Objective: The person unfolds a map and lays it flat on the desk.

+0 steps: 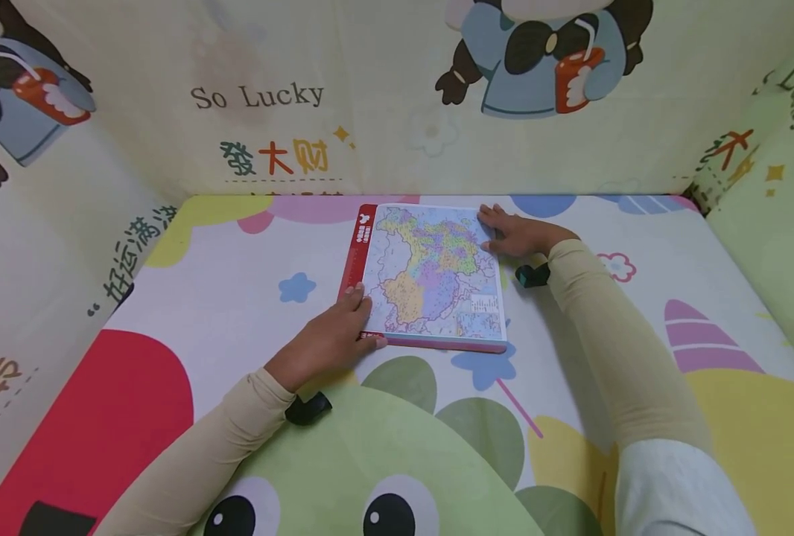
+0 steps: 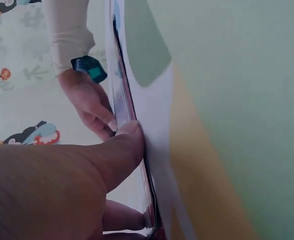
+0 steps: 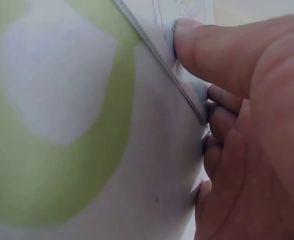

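A flat rectangular map board (image 1: 430, 275), with a coloured map on its face and a red strip down its left side, lies on the table. My left hand (image 1: 330, 335) holds its near left corner, with the thumb on the front edge and the fingers at the left edge. At the far right corner, my right hand (image 1: 521, 232) grips the board between thumb and fingers. In the left wrist view the board (image 2: 122, 92) appears nearly edge-on, under the thumb. The right wrist view has the right thumb (image 3: 201, 50) on the printed face, with fingertips at the edge.
The table is covered by a cartoon-print cloth (image 1: 236, 290). Printed fabric walls (image 1: 383, 97) rise at the back and both sides. A small dark device (image 1: 307, 409) sits at the left wrist, and another device (image 1: 532, 275) at the right wrist.
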A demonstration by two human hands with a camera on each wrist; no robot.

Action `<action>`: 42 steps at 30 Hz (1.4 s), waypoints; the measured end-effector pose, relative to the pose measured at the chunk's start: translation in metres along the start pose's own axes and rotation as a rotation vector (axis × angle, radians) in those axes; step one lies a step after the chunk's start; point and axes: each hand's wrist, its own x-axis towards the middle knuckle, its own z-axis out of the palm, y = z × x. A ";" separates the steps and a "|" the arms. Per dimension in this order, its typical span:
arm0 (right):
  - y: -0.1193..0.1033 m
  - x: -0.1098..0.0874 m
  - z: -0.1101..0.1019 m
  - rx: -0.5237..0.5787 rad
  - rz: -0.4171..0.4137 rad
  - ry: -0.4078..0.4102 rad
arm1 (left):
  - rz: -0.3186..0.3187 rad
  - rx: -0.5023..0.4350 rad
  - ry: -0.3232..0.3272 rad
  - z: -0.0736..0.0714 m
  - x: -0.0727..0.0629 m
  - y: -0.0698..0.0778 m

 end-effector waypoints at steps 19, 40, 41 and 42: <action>-0.002 0.004 0.002 0.018 0.016 0.022 | 0.026 0.037 0.029 0.001 -0.001 -0.002; -0.004 0.006 -0.001 0.052 -0.021 0.035 | 0.001 0.027 0.022 0.002 -0.002 0.004; -0.004 0.007 -0.002 0.052 -0.014 0.031 | -0.005 0.030 0.016 0.002 -0.002 0.004; -0.004 0.008 -0.002 0.051 -0.008 0.029 | -0.007 0.032 0.015 0.001 -0.001 0.004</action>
